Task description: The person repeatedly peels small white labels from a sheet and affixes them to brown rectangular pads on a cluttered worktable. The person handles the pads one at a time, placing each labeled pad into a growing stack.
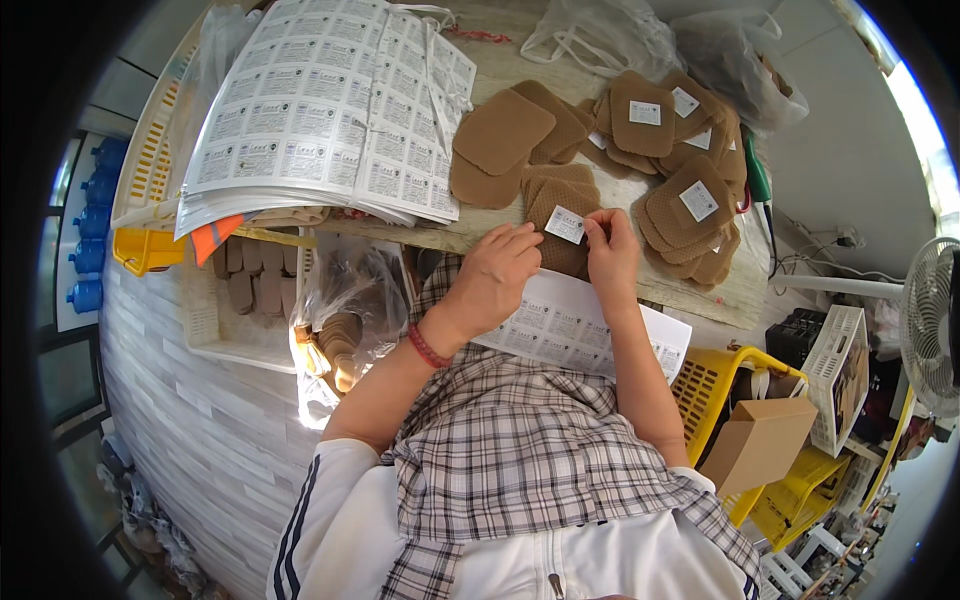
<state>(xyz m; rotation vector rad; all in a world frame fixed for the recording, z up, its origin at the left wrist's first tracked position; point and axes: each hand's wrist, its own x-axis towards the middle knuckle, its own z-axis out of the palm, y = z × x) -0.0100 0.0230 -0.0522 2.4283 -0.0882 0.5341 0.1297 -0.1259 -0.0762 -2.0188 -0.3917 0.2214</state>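
Note:
A brown rounded pad with a dimpled face [565,257] lies on a small stack at the table's near edge. On it sits a white printed label [566,224], slightly tilted. My right hand [613,256] pinches at the label's right edge with thumb and forefinger. At the pad's left side, my left hand [493,277] has its fingers curled and pressed together against the pad; the fingertips' exact hold is partly hidden. Across my lap, under both wrists, lies a sheet of printed labels [555,318].
Unlabelled brown pads [502,128] are piled beyond my left hand. Labelled pads [697,203] spread to the right. A thick stack of label sheets [300,110] covers the table's left. A green-handled tool [757,170], yellow crate [708,375] and fan [932,320] stand right.

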